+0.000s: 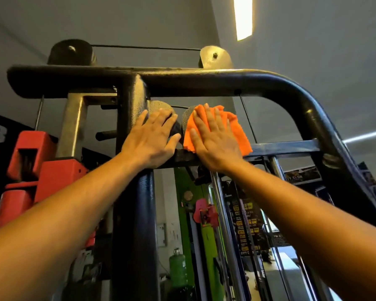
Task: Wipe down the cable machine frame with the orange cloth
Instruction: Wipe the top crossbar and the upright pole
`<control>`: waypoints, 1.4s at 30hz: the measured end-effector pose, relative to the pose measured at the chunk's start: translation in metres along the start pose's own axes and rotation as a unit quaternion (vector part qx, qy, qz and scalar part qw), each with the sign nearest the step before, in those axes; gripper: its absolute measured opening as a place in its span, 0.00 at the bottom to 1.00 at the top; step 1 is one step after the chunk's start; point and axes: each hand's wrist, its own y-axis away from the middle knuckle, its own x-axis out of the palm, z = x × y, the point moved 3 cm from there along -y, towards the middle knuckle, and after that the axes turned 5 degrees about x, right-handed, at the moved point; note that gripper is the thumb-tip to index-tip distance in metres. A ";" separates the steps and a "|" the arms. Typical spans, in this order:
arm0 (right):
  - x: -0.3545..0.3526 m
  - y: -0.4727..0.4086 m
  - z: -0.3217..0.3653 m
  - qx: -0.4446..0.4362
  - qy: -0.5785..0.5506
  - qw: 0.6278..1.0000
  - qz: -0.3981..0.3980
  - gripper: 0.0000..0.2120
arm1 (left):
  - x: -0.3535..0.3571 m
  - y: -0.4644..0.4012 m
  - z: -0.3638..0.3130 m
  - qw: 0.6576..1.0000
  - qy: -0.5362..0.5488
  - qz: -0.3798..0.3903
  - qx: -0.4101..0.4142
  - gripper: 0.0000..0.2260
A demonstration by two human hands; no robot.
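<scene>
Right hand (213, 137), fingers straight and spread, pressing orange cloth (237, 129) flat against a pulley just above the black crossbar (291, 147) of the cable machine frame (226, 80). Left hand (152, 135), likewise flat (holding nothing), resting on the neighbouring pulley (159, 106) beside the upright post (135, 213).

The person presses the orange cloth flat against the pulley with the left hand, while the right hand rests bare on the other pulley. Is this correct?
Not quite: the hands are swapped. In the head view the right hand presses the orange cloth flat against the pulley, and the left hand rests bare on the other pulley. Both hands lie with straight fingers.
</scene>
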 end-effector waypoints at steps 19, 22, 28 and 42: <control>-0.004 -0.011 0.001 -0.051 0.017 0.998 0.017 0.31 | 0.001 0.005 -0.001 0.999 0.035 0.006 0.013 0.33; -0.001 0.022 -0.008 -0.108 0.034 0.993 0.028 0.30 | 0.000 0.006 -0.005 0.999 0.043 0.003 0.010 0.32; -0.012 -0.031 -0.006 -0.047 0.014 0.998 0.032 0.30 | -0.006 0.008 -0.007 0.999 0.039 -0.020 0.012 0.26; -0.009 -0.021 -0.006 -0.013 -0.011 0.999 0.048 0.31 | 0.000 0.012 -0.006 0.999 0.037 -0.013 0.007 0.29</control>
